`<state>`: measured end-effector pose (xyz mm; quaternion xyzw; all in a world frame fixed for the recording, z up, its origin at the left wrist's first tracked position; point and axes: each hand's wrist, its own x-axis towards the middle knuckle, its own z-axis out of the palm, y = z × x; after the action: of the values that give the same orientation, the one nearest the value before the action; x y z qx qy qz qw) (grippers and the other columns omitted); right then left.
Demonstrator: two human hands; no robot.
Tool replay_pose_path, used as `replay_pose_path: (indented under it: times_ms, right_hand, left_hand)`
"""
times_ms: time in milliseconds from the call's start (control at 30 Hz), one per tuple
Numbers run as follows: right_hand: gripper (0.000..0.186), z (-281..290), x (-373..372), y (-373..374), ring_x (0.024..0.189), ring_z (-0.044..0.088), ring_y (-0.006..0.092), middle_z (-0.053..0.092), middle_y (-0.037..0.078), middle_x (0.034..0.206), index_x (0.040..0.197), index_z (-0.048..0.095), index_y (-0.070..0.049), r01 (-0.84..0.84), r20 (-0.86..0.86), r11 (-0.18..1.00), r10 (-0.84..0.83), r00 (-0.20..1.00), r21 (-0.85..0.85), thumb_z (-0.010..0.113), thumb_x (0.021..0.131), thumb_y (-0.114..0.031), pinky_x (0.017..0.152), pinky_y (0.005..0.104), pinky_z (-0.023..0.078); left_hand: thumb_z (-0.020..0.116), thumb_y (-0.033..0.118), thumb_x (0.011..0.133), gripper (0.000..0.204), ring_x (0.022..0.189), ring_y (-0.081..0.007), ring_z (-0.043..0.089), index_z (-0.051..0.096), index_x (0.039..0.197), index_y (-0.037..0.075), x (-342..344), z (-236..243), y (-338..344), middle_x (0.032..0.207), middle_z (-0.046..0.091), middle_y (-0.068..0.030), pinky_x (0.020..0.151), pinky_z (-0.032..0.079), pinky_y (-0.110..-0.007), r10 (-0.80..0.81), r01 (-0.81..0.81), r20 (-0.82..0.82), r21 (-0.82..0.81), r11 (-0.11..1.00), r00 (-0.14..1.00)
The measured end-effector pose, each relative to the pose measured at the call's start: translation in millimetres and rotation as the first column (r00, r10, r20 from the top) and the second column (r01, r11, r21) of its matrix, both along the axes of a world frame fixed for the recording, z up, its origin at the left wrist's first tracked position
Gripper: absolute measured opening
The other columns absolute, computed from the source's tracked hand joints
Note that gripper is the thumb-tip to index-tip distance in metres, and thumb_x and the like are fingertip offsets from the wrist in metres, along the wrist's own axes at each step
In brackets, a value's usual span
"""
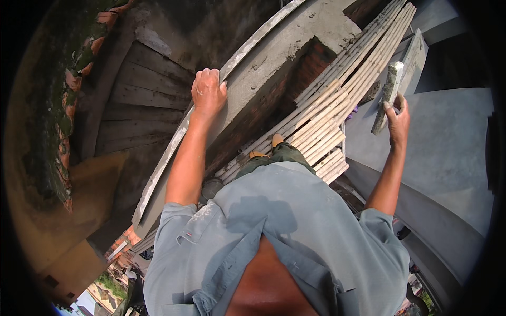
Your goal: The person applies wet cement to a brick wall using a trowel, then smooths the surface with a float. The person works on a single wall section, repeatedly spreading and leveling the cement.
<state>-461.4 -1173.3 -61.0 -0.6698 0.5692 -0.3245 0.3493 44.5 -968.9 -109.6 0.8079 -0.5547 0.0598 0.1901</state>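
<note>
My left hand (209, 92) is closed over the top edge of a long, thin board (167, 150) that runs along the side of a wet-looking cement ledge (263, 50). Its fingers curl over the far side, so their tips are hidden. Out to the right, my right hand (398, 117) grips a short, straight, mortar-crusted bar (389, 94) between thumb and fingers. The bar is raised and tilted, pale at its upper end and darker at its lower end; whether it is wood or something else I cannot tell.
I stand on a walkway of bamboo poles (319, 134). Between it and the ledge lies a deep gap with a brick wall (311, 68). Grey sheeting (437, 142) spreads at the right, near an upright plank (414, 60). Beyond the ledge, the ground drops to a lower tiled roof edge (68, 110).
</note>
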Motion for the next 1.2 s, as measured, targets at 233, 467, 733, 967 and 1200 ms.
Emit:
replay_pose_path:
  times_ms: [233,467,733,967,1200]
  right_hand:
    - [0.082,-1.1,12.0,8.9,0.121,0.062,0.0262,0.062,0.016,0.131,0.145,0.058,0.004,-0.014,0.021,1.0,0.014,1.0,-0.009,0.082,0.081,-0.042,0.108,0.0412,0.048]
    - [0.079,-0.1,22.8,9.5,0.12,0.063,0.0248,0.066,0.015,0.129,0.143,0.058,0.004,-0.064,0.04,0.998,0.064,0.997,0.008,0.082,0.082,-0.04,0.106,0.0398,0.049]
    - [0.076,-8.1,19.9,7.7,0.117,0.063,0.0234,0.066,0.014,0.129,0.144,0.058,0.003,-0.079,0.028,0.997,0.079,0.996,0.002,0.082,0.084,-0.037,0.106,0.0389,0.048]
    - [0.079,-13.5,9.8,-3.1,0.123,0.061,0.025,0.064,0.014,0.133,0.147,0.057,0.003,-0.044,0.065,0.998,0.042,0.997,0.038,0.082,0.084,-0.037,0.11,0.0409,0.046]
    - [0.074,-6.7,26.7,-36.0,0.122,0.06,0.0252,0.065,0.014,0.132,0.144,0.059,0.003,-0.165,0.08,0.986,0.167,0.983,-0.036,0.081,0.087,-0.039,0.111,0.0414,0.044]
  left_hand:
    - [0.079,0.016,0.082,0.029,0.104,-0.0394,0.059,0.062,0.1,0.002,-9.1,6.5,30.1,0.1,0.06,-0.0168,0.087,0.05,-0.052,-0.047,0.052,-0.095,0.053,0.997,0.994]
    - [0.079,0.013,0.08,0.032,0.105,-0.0402,0.059,0.064,0.105,0.001,-19.8,11.3,66.5,0.101,0.061,-0.0182,0.089,0.05,-0.051,-0.066,0.072,-0.11,0.051,0.996,0.992]
    - [0.08,0.011,0.078,0.035,0.104,-0.0412,0.06,0.065,0.108,-0.001,-20.8,17.6,105.9,0.102,0.062,-0.0208,0.089,0.05,-0.051,-0.001,0.017,-0.127,0.123,0.992,0.992]
    - [0.082,0.01,0.078,0.036,0.102,-0.038,0.06,0.066,0.108,0.0,-19.4,32.8,134.4,0.103,0.064,-0.0177,0.091,0.051,-0.049,0.086,-0.071,-0.173,0.094,0.993,0.981]
    - [0.079,0.011,0.081,0.034,0.099,-0.0382,0.062,0.07,0.112,-0.001,12.6,49.1,125.6,0.1,0.065,-0.0167,0.087,0.052,-0.048,0.105,-0.109,-0.109,-0.025,0.994,0.988]
